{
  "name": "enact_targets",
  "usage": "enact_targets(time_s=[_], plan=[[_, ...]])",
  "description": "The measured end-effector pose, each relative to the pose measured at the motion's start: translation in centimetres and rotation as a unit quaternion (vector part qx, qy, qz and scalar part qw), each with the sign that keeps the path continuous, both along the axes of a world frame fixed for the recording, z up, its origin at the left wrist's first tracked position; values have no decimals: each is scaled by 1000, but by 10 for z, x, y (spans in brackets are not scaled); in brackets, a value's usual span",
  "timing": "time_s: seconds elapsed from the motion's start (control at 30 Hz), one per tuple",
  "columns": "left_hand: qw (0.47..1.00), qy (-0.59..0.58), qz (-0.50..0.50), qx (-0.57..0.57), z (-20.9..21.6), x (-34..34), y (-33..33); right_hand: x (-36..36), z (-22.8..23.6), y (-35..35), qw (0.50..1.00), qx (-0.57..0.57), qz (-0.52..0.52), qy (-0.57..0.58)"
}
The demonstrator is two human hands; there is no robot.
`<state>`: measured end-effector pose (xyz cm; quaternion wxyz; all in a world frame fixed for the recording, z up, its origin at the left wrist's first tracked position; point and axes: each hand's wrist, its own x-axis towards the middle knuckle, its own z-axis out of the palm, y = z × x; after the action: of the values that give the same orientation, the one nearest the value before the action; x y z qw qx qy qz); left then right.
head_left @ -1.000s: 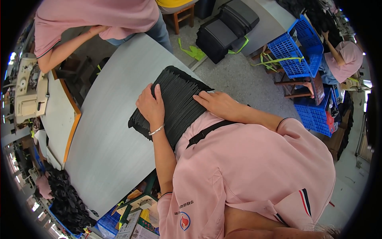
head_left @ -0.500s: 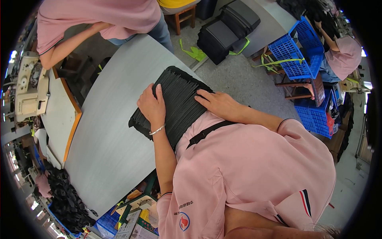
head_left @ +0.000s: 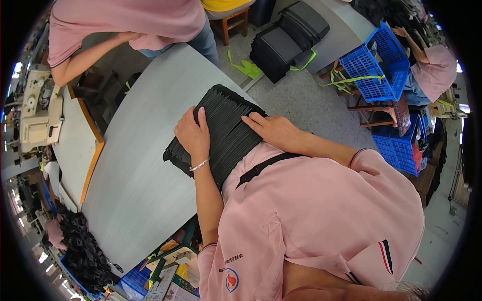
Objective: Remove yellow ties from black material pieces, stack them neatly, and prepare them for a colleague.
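Observation:
A dense row of thin black pieces (head_left: 227, 124), packed edge up, lies on the grey table (head_left: 138, 145) against my waist. Their exact kind I cannot make out. On the row's left part sits my left hand (head_left: 193, 135), its fingers bent over the pieces and its thumb laid along their edges. From the other side my right hand (head_left: 275, 130) grips the row, with curled fingertips on the top edges and the thumb out of sight. A narrow gap runs between some pieces near the right fingertips.
Across the table's far end stands a person in a pink shirt (head_left: 125, 20). Black stacked pieces (head_left: 286, 42) sit on the far right side, beside green straps. Blue crates (head_left: 369, 72) and another seated person are at the right. A sewing machine (head_left: 40, 105) stands left.
My right fingertips have drawn slightly left and closer together on the black pieces. My left hand stays almost in place. The seated person at the right has moved an arm.

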<state>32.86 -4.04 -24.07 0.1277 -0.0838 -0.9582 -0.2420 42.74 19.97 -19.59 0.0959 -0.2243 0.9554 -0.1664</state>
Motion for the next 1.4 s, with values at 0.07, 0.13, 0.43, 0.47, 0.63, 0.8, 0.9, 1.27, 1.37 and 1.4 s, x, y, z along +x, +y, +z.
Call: enact_targets(time_s=[0.07,0.13,0.43,0.47,0.63,0.8,0.9,1.27,1.37,1.4], plan=[[1000,1,1,-1,0,0,0,0,-3,0,1000,1,0,2],[1000,1,-4,1,0,-1,-1,0,-6,0,1000,2,1,12],[1000,-6,-3,0,0,-1,-1,0,0,-1,999,-10,-20,26],[1000,-5,-3,0,0,-1,-1,0,-2,0,999,-10,-21,26],[1000,-2,-1,-1,0,-1,1,2,-5,0,1000,12,-8,21],[1000,-4,-1,0,0,-1,0,6,-7,-1,999,22,-7,31],[1000,-3,-2,4,-1,-1,-1,3,-3,-1,999,11,-10,33],[1000,1,0,4,0,0,0,-10,5,-6,1000,4,-19,25],[1000,4,0,3,0,0,0,-9,1,-6,999,-6,-19,35],[1000,5,0,1,-1,0,0,-8,0,-5,999,-11,-18,45]])
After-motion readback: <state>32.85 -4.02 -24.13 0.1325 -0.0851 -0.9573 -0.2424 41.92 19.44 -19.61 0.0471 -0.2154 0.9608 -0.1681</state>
